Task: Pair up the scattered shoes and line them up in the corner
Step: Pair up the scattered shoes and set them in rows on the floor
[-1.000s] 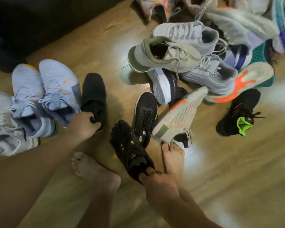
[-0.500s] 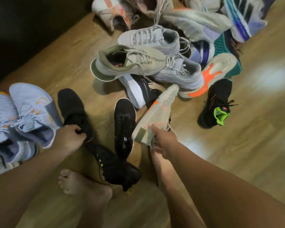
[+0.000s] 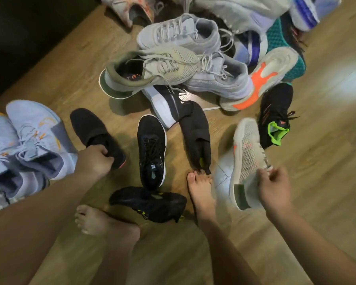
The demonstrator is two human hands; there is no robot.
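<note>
Mesh shoe (image 3: 247, 153) lifted rightward, right fingers (image 3: 275, 176) pinching it; left fingers (image 3: 105, 155) grip black slip-on (image 3: 86, 124); insole (image 3: 132, 76): "TR".

Bare wooden floor (image 3: 327, 171) lies open along my right side, down to the near right corner. A heap of shoes (image 3: 173, 64) blocks the far middle, and a pale blue pair (image 3: 33, 136) crowds the left edge. In the centre, black shoes (image 3: 152, 149) and my bare feet (image 3: 200, 192) leave only narrow gaps of floor.

Bare left grip (image 3: 93, 161), bare right grip (image 3: 273, 188), bare forearms (image 3: 39, 212), bare shins (image 3: 224, 254), bare feet (image 3: 103, 223), toes (image 3: 81, 219) showing
</note>
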